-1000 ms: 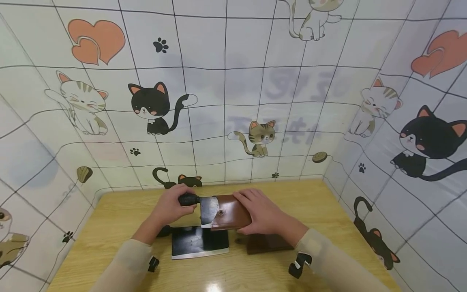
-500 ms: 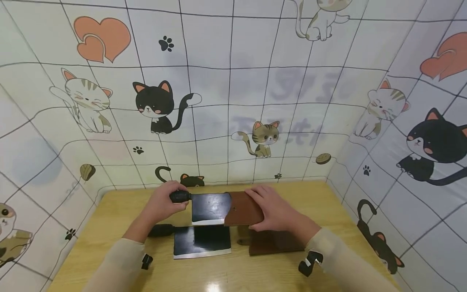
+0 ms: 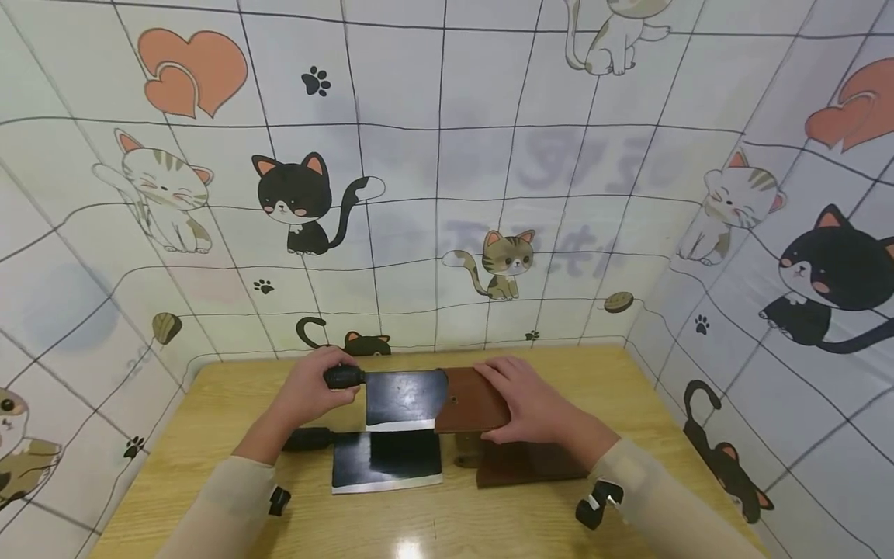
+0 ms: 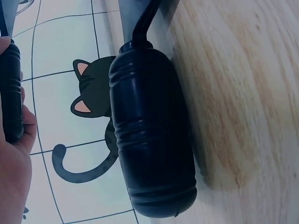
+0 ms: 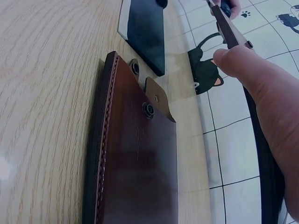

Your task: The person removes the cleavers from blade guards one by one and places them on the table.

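Observation:
In the head view my left hand [image 3: 314,392] grips the black handle [image 3: 344,376] of a cleaver, whose dark blade [image 3: 405,396] with a bright edge points right. The blade's far end is covered by a brown leather sheath [image 3: 471,400]. My right hand [image 3: 527,400] holds that sheath at its right end, thumb below and fingers on top. Nearer to me, a second cleaver [image 3: 387,460] lies on the table; its ridged black handle [image 4: 149,126] fills the left wrist view. Under my right hand lies a second leather sheath [image 5: 138,163], its flap unfastened and a snap showing.
The wooden table [image 3: 433,524] carries these things. A white wall covering [image 3: 419,171] printed with cats and grid lines closes in the back and both sides. Cameras with black mounts [image 3: 597,503] sit at the wrists.
My hands have moved apart, and far more of the blade shows outside the sheath. The sheath's snap-stud face has turned out of sight. The lower cleaver and sheath have stayed put.

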Demonstrator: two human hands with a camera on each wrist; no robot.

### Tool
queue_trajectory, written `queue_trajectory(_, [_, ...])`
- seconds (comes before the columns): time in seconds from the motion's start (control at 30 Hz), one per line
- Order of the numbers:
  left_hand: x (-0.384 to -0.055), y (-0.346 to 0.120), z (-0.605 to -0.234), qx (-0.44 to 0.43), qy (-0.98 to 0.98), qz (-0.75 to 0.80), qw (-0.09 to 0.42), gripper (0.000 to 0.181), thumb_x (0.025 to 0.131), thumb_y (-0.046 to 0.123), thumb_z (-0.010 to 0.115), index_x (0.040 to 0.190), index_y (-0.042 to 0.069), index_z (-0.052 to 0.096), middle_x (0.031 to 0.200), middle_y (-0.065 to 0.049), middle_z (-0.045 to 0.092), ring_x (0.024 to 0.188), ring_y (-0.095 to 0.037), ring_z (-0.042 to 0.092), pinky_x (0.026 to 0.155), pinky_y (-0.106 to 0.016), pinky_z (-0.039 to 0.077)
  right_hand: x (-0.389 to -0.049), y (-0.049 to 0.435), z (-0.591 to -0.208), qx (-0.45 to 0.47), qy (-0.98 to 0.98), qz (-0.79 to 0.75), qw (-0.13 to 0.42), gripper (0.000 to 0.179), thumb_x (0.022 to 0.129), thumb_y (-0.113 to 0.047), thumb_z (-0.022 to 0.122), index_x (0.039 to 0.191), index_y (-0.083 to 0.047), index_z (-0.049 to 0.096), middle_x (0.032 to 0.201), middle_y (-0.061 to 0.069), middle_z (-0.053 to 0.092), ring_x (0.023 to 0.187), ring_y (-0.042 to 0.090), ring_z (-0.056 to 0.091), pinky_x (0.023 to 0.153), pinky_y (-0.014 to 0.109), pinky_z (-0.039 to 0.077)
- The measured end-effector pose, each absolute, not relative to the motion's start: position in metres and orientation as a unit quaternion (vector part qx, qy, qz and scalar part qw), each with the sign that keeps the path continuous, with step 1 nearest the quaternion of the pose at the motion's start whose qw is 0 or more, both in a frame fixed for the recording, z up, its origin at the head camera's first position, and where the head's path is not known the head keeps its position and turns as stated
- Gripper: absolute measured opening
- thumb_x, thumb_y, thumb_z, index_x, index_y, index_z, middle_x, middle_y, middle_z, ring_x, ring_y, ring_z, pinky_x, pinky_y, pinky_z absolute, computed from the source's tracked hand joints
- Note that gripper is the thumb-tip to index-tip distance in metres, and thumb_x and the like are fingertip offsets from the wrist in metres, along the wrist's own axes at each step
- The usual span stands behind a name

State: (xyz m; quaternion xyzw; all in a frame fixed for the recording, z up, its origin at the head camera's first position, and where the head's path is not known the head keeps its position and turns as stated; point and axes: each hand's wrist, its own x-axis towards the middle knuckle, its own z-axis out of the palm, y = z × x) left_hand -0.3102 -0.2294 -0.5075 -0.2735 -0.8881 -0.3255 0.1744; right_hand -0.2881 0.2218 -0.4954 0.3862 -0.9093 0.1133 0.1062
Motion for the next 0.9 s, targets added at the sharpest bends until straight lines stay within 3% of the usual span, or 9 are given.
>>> queue_trajectory(0.5, [-0.305,-0.238,-0.510,-0.261,-0.895,-0.327,0.158,0.038,0.082,0.018,0.095,0.115,0.022,0.076,0.108,0.007,0.071,0.094,-0.019,0.065,0.077,-0.043,0.059,-0.286,0.230,-0.495,0.387,-0.911,0.112,0.093,0.118,0.076,-0.070,0.092,0.169,-0.017,0.043,0.157,0.003,0.052,0.141,0.026,0.048,0.116,0.056,0.043])
queue_trajectory(0.9, [-0.306,-0.242,-0.510,-0.255,-0.897,-0.330,0.147,0.038,0.083,0.019,0.095,0.116,0.023,0.076,0.109,0.006,0.071,0.095,-0.019,0.065,0.078,-0.042,0.060,-0.285,0.230,-0.492,0.380,-0.913,0.120,0.086,0.117,0.074,-0.062,0.097,0.167,-0.013,0.045,0.156,0.005,0.053,0.140,0.027,0.048,0.115,0.057,0.044])
